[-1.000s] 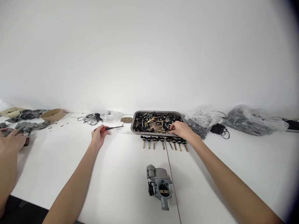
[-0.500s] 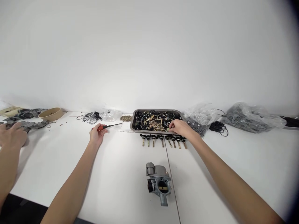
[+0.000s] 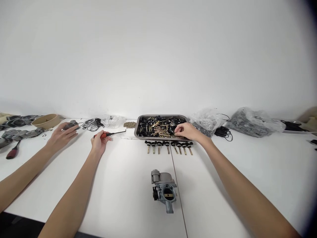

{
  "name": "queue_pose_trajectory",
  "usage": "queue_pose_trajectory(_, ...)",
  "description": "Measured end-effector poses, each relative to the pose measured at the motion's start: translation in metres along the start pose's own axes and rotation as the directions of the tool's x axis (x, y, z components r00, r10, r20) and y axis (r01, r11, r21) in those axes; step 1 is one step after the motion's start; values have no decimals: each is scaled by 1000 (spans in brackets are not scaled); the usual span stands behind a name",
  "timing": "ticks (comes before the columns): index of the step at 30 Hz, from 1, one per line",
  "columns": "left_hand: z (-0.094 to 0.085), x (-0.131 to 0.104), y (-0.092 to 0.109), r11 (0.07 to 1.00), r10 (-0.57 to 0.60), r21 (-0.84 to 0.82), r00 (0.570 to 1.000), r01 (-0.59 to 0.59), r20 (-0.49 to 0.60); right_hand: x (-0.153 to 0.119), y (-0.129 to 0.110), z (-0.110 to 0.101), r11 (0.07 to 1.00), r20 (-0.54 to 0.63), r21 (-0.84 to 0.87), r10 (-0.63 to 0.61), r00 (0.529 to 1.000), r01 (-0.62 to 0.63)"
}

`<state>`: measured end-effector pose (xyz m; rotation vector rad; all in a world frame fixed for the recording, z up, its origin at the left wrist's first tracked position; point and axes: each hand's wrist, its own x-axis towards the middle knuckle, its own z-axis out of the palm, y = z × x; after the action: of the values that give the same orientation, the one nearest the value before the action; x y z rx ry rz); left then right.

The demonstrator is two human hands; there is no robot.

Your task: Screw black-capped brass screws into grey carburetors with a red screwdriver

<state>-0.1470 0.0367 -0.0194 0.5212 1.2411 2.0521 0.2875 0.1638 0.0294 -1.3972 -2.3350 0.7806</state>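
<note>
White wall behind, white table with a seam running up to the tray. Left hand is clamped on the red handle of a screwdriver, shaft pointing right, toward the tray; something tiny sits at the tip, too small to identify. Right hand is over the right front corner of the metal tray, fingertips drawn close at the black-and-brass parts piled inside. Can't tell if it's clamped on one; fingers hide it.

Risks, as I read it:
- Parts look tangled. Pull one up fast and a neighbour could snag and hop the rim.
- Forearm passes near the right end of the row of eight parts just in front of the tray. Low wrist or sleeve-height drag = row knocked out of line.
- Tiny bit on the tip probably drops if the screwdriver gets tilted or bumped. Brass pile is near; it'd be hard to find in there.
- Co-worker's hand, on a grey metal part, is near the left hand. Elbow clash possible.
- Carburetor stands between both forearms; careless pull-back could tip it.
</note>
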Motion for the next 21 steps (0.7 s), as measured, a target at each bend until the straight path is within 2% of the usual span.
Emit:
queue_pose_trajectory(4, 0, 1, 0, 1000, 0, 0, 1000, 0, -3, -12, -12, -14, 995, -43, 84, -42, 998, 45)
queue_pose_trajectory(9, 0, 1, 1, 1000, -6, 9, 1000, 5, 7, -34, -37, -28, 982, 61, 182, -53, 997, 41)
queue_pose_trajectory(13, 0, 1, 1, 1000, -9, 5, 1000, 9, 12, -50, -68, -39, 986, 89, 131, -120, 989, 107)
queue_pose_trajectory(17, 0, -1, 0, 1000, -2, -6, 1000, 3, 10, -70, -104, -42, 969, 198, 165, -214, 956, 183)
queue_pose_trajectory(21, 0, -2, 0, 1000, 4, -6, 1000, -4, 7, -97, -130, -29, 939, 322, 238, -317, 892, 248)
